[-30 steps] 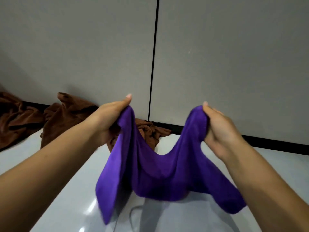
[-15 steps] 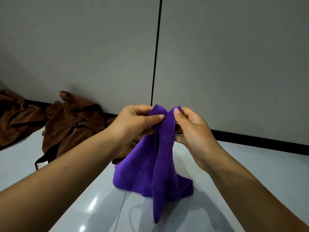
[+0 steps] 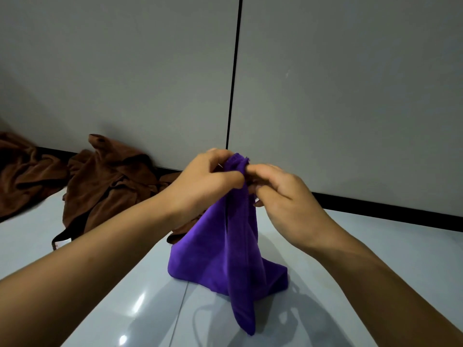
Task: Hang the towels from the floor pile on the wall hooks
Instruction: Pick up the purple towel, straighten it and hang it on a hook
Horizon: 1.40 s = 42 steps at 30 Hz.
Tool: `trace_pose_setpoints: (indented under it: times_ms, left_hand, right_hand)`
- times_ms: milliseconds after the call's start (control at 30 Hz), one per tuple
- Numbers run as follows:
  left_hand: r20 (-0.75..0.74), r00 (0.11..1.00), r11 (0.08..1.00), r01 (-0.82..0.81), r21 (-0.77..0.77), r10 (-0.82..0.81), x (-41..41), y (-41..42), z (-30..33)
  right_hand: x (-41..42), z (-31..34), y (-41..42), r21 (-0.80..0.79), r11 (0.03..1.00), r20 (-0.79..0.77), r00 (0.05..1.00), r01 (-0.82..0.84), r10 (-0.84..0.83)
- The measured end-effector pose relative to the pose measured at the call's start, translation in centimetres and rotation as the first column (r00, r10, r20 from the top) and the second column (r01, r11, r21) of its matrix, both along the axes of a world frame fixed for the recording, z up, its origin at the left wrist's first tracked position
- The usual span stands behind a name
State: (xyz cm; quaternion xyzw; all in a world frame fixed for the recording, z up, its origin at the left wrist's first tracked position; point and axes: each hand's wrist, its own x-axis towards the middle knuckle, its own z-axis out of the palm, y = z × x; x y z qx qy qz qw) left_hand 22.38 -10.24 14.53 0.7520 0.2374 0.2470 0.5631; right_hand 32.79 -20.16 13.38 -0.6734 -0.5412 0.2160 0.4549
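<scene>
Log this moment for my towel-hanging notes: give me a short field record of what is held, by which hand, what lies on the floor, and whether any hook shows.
held item: purple towel, bunched at its top, rest hanging down
left hand: grips the towel's top
right hand: fingers pinch the same top edge
floor pile: brown towels crumpled against the wall
floor: glossy pale tiles
wall hooks: none in view
task state: nothing hung in view yet

One purple towel (image 3: pixel 225 249), two hands — left hand (image 3: pixel 203 186), right hand (image 3: pixel 283 196) — two brown towels (image 3: pixel 107 186), (image 3: pixel 22 169)
</scene>
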Motion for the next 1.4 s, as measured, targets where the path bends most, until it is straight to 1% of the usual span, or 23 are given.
trace_pose_setpoints:
  times_ms: [67,167,233,300,367,467,533,600,667,733,767,833,900,1000,1133,1200,1300,1367,1400]
  left_hand:
    - [-0.045,0.999,1.0,0.012,0.025,-0.01,0.0,0.1,-0.4]
    - [-0.06,0.998,0.999,0.001,0.045,0.002,0.1,0.1,-0.6]
    - [-0.051,0.999,0.995,0.001,0.097,0.004,0.1,0.0,-1.0]
    - [-0.072,0.997,0.988,0.001,0.158,0.011,0.2,0.0,-1.2]
    - [-0.092,0.996,0.981,0.006,0.194,0.012,0.2,0.1,-1.3]
    - [-0.052,0.998,0.978,-0.008,0.207,0.019,0.3,0.2,-1.3]
    - [-0.01,0.997,0.969,-0.067,0.236,0.072,0.4,0.4,-1.3]
    - [0.011,0.991,0.937,-0.128,0.325,0.131,0.4,0.9,-0.9]
    - [0.018,0.985,0.887,-0.165,0.431,0.174,0.2,1.5,-0.1]
    - [0.046,0.974,0.848,-0.216,0.483,0.222,0.2,2.1,0.9]
    - [0.074,0.968,0.843,-0.245,0.478,0.239,0.2,2.4,1.4]
    - [0.156,0.956,0.861,-0.291,0.417,0.248,0.0,2.6,2.6]
    - [0.222,0.945,0.873,-0.311,0.374,0.241,-0.1,2.8,3.7]
    - [0.245,0.942,0.872,-0.312,0.377,0.23,-0.2,2.9,5.1]
    - [0.272,0.931,0.838,-0.343,0.424,0.244,-0.1,2.9,5.6]
    - [0.296,0.919,0.824,-0.371,0.429,0.259,0.0,2.8,5.6]
    - [0.309,0.907,0.807,-0.402,0.433,0.286,-0.1,2.8,5.6]
    - [0.311,0.908,0.799,-0.401,0.449,0.281,-0.3,2.7,5.6]
    - [0.308,0.91,0.797,-0.398,0.454,0.278,-0.3,2.6,5.6]
  right_hand:
    - [0.0,0.0,0.0,-0.023,1.0,0.065,0.998,-0.015,0.017]
    - [0.1,-0.1,0.1,-0.029,0.999,0.13,0.991,-0.028,0.031]
    - [0.2,-0.1,0.0,-0.024,0.999,0.181,0.983,-0.03,0.034]
    - [0.3,0.0,0.0,-0.023,0.999,0.233,0.972,-0.03,0.035]
    - [0.4,0.1,-0.1,-0.013,1.0,0.245,0.969,-0.021,0.024]
    - [0.3,0.3,-0.2,0.021,1.0,0.212,0.977,0.013,-0.018]
    - [0.0,0.4,-0.3,0.038,0.999,0.209,0.977,0.034,-0.042]
    - [-0.3,0.5,-0.3,0.049,0.997,0.199,0.978,0.061,-0.07]
    - [-0.5,0.6,-0.3,0.058,0.994,0.141,0.985,0.089,-0.097]
    - [-0.6,0.7,-0.2,0.069,0.993,0.097,0.99,0.099,-0.106]
    - [-0.7,0.7,-0.1,0.076,0.992,0.092,0.99,0.098,-0.105]
    - [-0.9,0.7,0.0,0.086,0.992,0.084,0.992,0.087,-0.094]
    - [-1.1,0.8,0.2,0.102,0.991,0.081,0.992,0.09,-0.099]
    - [-1.5,1.0,0.4,0.148,0.982,0.084,0.988,0.117,-0.13]
    - [-2.3,1.1,0.5,0.206,0.968,0.053,0.986,0.143,-0.157]
    - [-2.7,1.1,0.5,0.205,0.969,-0.02,0.991,0.135,-0.134]
    - [-3.3,1.0,0.4,0.128,0.99,-0.187,0.982,0.058,-0.033]
    - [-3.9,0.8,0.4,0.106,0.994,-0.215,0.976,0.013,0.01]
    - [-4.2,0.7,0.4,0.098,0.995,-0.205,0.979,0.003,0.017]
